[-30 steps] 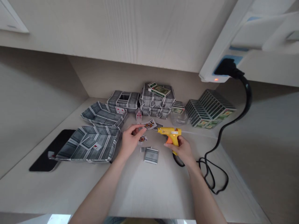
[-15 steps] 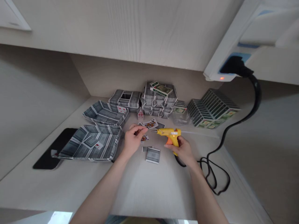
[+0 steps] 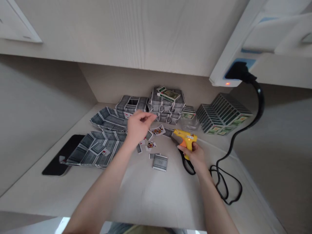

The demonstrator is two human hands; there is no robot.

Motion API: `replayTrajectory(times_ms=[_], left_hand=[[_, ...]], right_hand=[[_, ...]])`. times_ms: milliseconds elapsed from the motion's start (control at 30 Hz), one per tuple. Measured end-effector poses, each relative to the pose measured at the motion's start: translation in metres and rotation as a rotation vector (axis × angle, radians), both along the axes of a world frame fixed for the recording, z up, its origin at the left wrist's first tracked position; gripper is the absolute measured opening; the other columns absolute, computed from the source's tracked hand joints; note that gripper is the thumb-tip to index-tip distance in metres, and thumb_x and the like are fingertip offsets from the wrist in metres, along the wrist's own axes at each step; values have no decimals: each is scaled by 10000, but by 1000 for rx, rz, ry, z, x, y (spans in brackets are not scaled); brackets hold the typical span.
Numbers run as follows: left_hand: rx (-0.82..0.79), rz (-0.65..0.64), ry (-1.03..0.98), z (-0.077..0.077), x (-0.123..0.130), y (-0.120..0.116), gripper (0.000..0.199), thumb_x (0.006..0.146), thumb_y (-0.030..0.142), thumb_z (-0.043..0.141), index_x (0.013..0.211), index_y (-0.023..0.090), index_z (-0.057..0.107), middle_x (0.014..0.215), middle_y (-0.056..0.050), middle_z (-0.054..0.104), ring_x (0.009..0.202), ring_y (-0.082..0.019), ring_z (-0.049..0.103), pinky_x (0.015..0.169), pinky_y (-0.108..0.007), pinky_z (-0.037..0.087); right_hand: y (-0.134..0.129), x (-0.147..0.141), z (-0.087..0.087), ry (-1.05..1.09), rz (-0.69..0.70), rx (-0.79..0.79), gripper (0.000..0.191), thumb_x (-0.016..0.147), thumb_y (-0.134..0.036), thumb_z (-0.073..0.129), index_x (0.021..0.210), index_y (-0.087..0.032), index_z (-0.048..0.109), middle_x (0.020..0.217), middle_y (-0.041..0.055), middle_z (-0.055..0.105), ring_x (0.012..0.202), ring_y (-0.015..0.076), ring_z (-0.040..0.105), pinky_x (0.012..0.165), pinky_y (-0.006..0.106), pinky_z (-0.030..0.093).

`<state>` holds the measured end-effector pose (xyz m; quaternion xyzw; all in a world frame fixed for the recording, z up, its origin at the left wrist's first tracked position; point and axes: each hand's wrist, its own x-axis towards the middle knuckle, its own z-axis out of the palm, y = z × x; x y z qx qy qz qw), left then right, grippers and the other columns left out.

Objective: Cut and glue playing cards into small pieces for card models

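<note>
On the yellow hot glue gun (image 3: 186,139) there is a small white label (image 3: 190,137), but its writing is too small to read; the green labels (image 3: 168,94) on the card boxes also cannot be read. The right hand (image 3: 196,157) is clenched around the handle of the gun, with the nozzle pointing left, and the orange trigger sits by its fingers; so the gun lies in this hand, to the right of the loose cards and lower than the left hand. The left hand (image 3: 138,126) is raised above the table and a little blurred; its fingers are partly open, and I can see no card in them, nor can I see it touch anything. Between the two hands lies a face playing card (image 3: 157,130), with small card pieces (image 3: 150,144) near it, and a small stack of card backs (image 3: 160,162) is nearer to the person. To the left are shallow trays folded from cards (image 3: 96,149), and one rests on a black smartphone (image 3: 62,155); behind are stacked card boxes (image 3: 167,104) and a stepped card block (image 3: 223,113). A black cord (image 3: 234,143) runs to a white power strip (image 3: 231,76) with a red light.
</note>
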<state>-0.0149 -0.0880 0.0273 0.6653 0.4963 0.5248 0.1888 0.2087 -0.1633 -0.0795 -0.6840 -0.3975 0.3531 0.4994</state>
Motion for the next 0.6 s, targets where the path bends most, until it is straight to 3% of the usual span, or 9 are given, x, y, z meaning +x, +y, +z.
replayTrajectory(times_ms=[133,233,333,433,600], left_hand=[[-25,133,188,20,-19,61,278,709,383,570,784,152,705,696,-32,634,660,-140,534,649,-250,401],[-82,273,289,13,-39,111,276,694,350,574,832,147,700,825,-68,666,739,-173,574,676,-264,412],[-292,347,324,0,-56,147,308,694,323,571,911,136,683,892,-97,675,790,-201,593,687,-271,427],[-391,394,360,-10,-66,167,339,679,314,591,954,133,673,973,-113,666,876,-225,593,742,-282,431],[-538,387,394,-13,-71,174,367,726,316,538,1024,127,640,1101,-140,611,1015,-277,542,795,-319,414]], right_hand=[[-1,-2,4,-35,-2,13,397,487,-412,734,731,-154,555,583,-20,560,486,122,501,454,234,393],[-1,-4,8,-27,8,19,408,486,-426,725,741,-155,559,595,-12,573,492,131,514,459,241,400],[0,-3,9,-13,14,31,415,475,-428,728,737,-155,560,616,-7,585,498,128,517,474,245,407],[1,-2,7,-25,-7,13,414,472,-432,731,721,-151,556,609,-2,580,499,131,510,472,249,402],[2,0,4,-1,-12,10,400,487,-429,729,712,-158,539,577,-19,542,492,127,488,465,247,391]])
